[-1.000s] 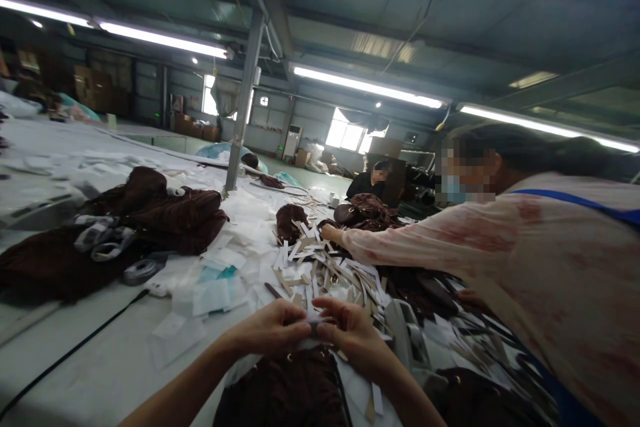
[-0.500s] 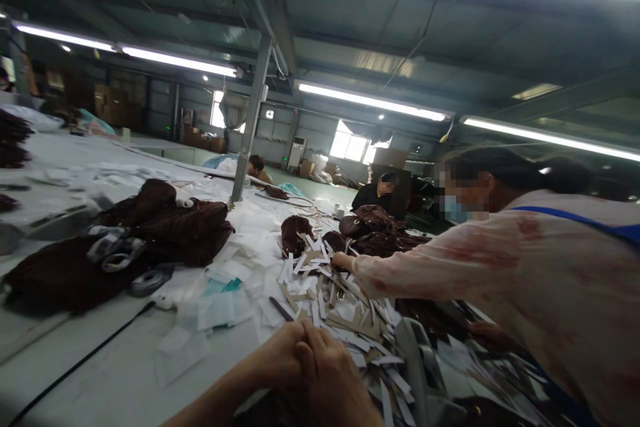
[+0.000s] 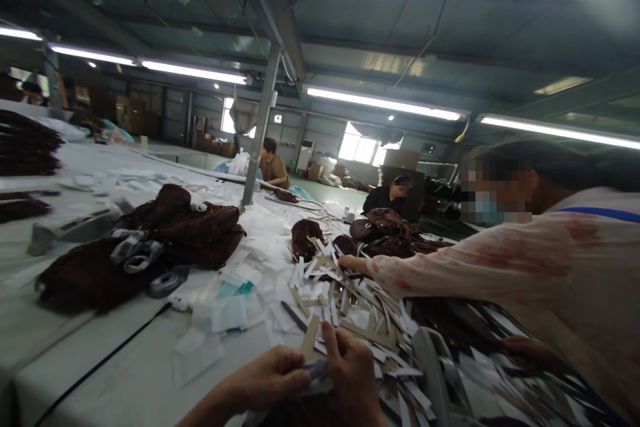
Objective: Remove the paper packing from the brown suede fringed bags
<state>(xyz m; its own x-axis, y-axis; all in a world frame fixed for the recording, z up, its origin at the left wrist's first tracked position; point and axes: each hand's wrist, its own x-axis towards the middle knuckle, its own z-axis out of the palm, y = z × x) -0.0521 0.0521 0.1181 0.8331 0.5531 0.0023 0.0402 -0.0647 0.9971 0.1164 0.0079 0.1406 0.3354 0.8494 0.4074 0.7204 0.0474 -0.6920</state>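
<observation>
Low in the picture my left hand [image 3: 267, 383] and my right hand [image 3: 350, 367] meet, both pinched on a small pale strip [image 3: 316, 373] held between them. Dark brown fabric [image 3: 305, 413] lies just under my hands at the bottom edge. Right in front of them is a heap of white and tan paper strips [image 3: 345, 300] on the long grey table [image 3: 125, 373].
A co-worker's pale sleeve [image 3: 450, 267] reaches from the right into the strip heap. Brown bags [image 3: 190, 227] lie at the left with tape rolls [image 3: 165, 282] and white sheets. A black cord [image 3: 100, 363] crosses the table. A steel post [image 3: 260, 127] stands behind. Other people sit far back.
The camera has tilted up, so my hands sit lower in the picture. My hands, overlapped a moment ago, have parted a little with the strip between them. The co-worker's arm stays over the heap.
</observation>
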